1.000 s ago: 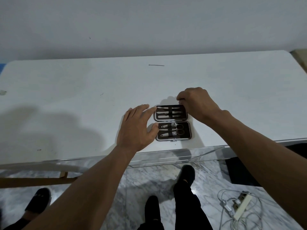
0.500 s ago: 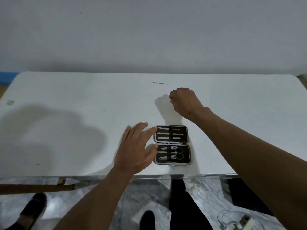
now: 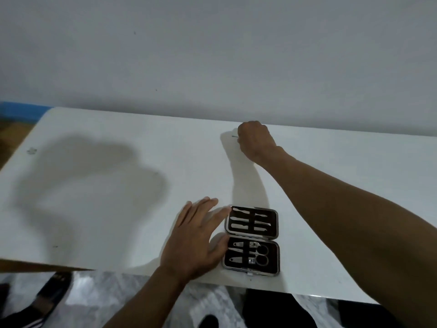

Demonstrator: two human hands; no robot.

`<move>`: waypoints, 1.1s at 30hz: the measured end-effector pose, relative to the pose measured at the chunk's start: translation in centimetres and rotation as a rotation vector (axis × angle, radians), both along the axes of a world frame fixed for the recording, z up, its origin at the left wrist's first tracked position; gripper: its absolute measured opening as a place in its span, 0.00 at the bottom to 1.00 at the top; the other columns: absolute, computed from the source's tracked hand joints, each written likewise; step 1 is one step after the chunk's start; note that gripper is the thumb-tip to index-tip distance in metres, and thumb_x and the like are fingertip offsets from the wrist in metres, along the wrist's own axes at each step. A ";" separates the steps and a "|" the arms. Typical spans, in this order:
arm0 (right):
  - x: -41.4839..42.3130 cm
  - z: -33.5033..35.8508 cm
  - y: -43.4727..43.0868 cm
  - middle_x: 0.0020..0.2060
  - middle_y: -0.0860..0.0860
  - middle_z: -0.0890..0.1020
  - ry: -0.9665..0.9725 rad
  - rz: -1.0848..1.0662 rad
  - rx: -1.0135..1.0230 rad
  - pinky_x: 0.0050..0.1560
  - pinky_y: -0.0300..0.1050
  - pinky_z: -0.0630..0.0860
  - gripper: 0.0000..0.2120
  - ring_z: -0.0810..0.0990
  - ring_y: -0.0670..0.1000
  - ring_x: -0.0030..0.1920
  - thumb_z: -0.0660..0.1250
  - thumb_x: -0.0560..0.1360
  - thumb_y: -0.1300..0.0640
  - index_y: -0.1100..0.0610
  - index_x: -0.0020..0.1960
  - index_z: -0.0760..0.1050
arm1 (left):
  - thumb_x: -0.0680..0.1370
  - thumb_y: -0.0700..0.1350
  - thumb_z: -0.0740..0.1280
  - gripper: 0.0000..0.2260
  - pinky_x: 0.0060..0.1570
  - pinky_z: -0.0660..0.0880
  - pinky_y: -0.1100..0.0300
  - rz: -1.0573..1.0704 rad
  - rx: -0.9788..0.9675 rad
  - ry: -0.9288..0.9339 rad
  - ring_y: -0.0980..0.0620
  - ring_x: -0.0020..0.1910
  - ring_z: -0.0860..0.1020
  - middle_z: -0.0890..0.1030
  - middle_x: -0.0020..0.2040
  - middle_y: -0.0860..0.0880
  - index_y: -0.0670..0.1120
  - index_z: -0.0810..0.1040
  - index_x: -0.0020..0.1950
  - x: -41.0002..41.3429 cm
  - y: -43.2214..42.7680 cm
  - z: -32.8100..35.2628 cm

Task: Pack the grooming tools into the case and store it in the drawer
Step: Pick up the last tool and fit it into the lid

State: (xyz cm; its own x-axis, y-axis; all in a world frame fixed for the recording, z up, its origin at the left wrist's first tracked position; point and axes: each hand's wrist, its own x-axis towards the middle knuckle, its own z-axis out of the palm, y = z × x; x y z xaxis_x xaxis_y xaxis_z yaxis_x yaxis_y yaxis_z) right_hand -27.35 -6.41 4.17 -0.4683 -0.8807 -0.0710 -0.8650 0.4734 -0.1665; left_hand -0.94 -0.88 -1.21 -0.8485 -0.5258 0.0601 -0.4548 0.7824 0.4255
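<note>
A dark grooming case [image 3: 252,240] lies open flat near the front edge of the white table [image 3: 118,185], with several metal tools strapped in both halves. My left hand [image 3: 196,237] rests flat on the table just left of the case, fingers spread, thumb by the case's edge. My right hand [image 3: 255,140] is stretched to the far side of the table, fingers curled down over a thin dark metal tool [image 3: 234,136]. Only the tool's left tip shows beside the knuckles, and whether the fingers grip it is hidden.
A grey wall rises right behind the table's far edge. A wooden strip [image 3: 35,266] shows at the front left. Below the table are marble floor and dark shoes [image 3: 47,297]. No drawer is in view.
My right hand left the case's upper half and reached away to the far side of the table, down onto the thin tool. My left hand stayed beside the case.
</note>
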 end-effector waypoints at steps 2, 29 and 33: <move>-0.2 0.0 -0.4 0.51 0.65 0.80 -0.011 0.003 0.020 0.49 0.51 0.74 0.08 0.79 0.66 0.53 0.62 0.78 0.62 0.67 0.51 0.75 | 0.80 0.60 0.56 0.22 0.75 0.54 0.50 0.000 0.006 -0.008 0.53 0.75 0.62 0.69 0.73 0.53 0.59 0.65 0.73 0.0 0.0 0.0; 0.1 1.5 -0.6 0.59 0.61 0.75 -0.110 -0.068 0.180 0.44 0.45 0.66 0.14 0.76 0.61 0.56 0.64 0.75 0.62 0.64 0.59 0.71 | 0.80 0.60 0.58 0.22 0.74 0.58 0.48 0.009 -0.029 0.019 0.52 0.75 0.62 0.70 0.72 0.52 0.57 0.68 0.73 -0.2 0.1 -0.2; 0.0 1.4 -0.7 0.58 0.60 0.76 -0.082 -0.070 0.184 0.45 0.45 0.67 0.14 0.76 0.62 0.59 0.63 0.74 0.60 0.63 0.58 0.72 | 0.80 0.61 0.57 0.22 0.74 0.58 0.48 0.010 -0.027 0.021 0.53 0.75 0.62 0.70 0.72 0.52 0.57 0.67 0.73 -0.2 0.0 -0.2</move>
